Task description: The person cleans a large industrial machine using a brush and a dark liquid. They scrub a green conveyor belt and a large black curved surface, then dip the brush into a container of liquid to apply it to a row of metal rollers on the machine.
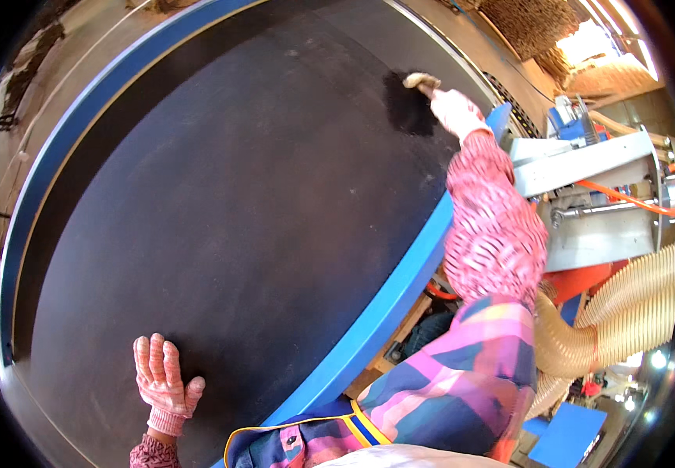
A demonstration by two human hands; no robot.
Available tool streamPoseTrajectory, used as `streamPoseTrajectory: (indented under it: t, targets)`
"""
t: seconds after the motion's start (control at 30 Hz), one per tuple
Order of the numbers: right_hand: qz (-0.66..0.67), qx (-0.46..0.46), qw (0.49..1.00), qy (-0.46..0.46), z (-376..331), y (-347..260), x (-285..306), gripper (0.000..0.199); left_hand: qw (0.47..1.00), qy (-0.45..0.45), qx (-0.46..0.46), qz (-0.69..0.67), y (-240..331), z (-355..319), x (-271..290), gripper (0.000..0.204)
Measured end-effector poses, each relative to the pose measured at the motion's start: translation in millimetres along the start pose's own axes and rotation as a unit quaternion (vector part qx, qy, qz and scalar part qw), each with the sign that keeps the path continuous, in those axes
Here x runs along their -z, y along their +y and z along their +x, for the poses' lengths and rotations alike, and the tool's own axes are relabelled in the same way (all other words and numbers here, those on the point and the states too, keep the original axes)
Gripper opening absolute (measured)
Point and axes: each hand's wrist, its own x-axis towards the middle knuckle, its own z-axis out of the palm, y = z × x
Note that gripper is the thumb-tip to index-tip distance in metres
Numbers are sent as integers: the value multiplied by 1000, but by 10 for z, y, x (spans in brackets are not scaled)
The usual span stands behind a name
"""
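Brush: a small pale brush (421, 79) is lying against the far right part of the dark board (236, 203), at the upper edge of a darker, wet-looking patch (409, 105).
Right hand: the gloved right hand (456, 109) is reaching far across the board and is clenched around the brush handle.
Left hand: the gloved left hand (164, 382) is resting flat, fingers spread and holding nothing, on the near edge of the board.
Doing it well: I judge that even strokes overlapping the patch's edge would be keeping the coat uniform, with the flat hand steadying the long reach.
Surroundings: a blue rim (384, 304) is framing the board; a grey machine (595, 179) and ribbed hose (626, 312) are standing to the right.
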Motion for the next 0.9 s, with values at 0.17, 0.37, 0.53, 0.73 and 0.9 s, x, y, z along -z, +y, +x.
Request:
streamPoseTrajectory:
  t: [0.17, 0.37, 0.53, 0.73, 0.9]
  targets:
    - [-73, 41, 995, -57, -578, 101, 21, 44, 1000, -17, 17, 14, 32, -76, 36, 75]
    - [16, -126, 992, 29, 509, 354, -115, 54, 999, -21, -33, 18, -51, 116, 22, 77]
    - [4, 107, 985, -135, -518, -70, 140, 47, 999, -25, -5, 43, -18, -93, 24, 76]
    - [-70, 202, 975, 55, -268, 75, -50, 45, 998, -5, -23, 54, -51, -3, -12, 76]
    - [16, 113, 990, 87, -444, -465, -57, 44, 998, -30, -16, 60, -98, -45, -9, 77]
